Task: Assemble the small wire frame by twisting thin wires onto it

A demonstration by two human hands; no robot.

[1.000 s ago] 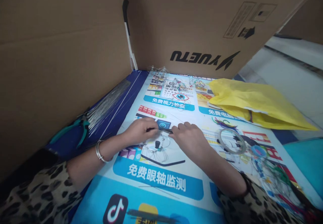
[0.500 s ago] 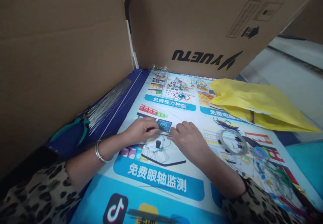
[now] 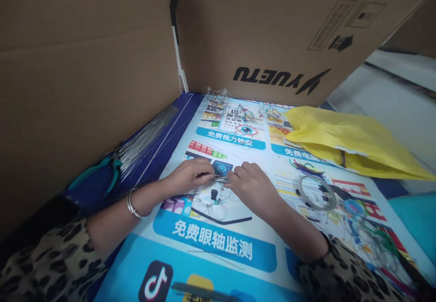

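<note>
We've got both forearms reaching in from the near corners, angled toward each other & meeting approx. mid-table. Our left hand (image 3: 191, 173) is palm-down, fingers curled, thumb side facing right; our right hand (image 3: 251, 185) mirrors it, knuckles up, wrist bent a bit inward. Both are in a pinch grip, w/ a thin, silvery-grey, metallic-looking piece (image 3: 221, 179) held btwn the two sets of fingertips, roughly level; its ends are hidden in our fingers. Can't tell if the heels of our hands touch the surface.

Just below the piece, nearer us, a loose cluster of thin clear-grey wire loops w/ small beads (image 3: 214, 207) lies on the printed blue-and-white poster sheet (image 3: 134, 252), w/ a small black stubby part (image 3: 214, 194) amid it. We have a silver bangle (image 3: 132, 205) on the left wrist & leopard-print sleeves (image 3: 51, 261) on both arms.

To the left: teal-handled pliers (image 3: 117, 172), handles spread, next to a bundle of straight silver wires (image 3: 145, 141). Right of our right hand: a clear ring-shaped tape roll (image 3: 319, 206), then a tangle of multicoloured wires (image 3: 371, 238) nearer our right sleeve. Farther back on the right, a crumpled yellow bag (image 3: 347, 134); brown cardboard walls (image 3: 102, 29) stand behind & along the left.
</note>
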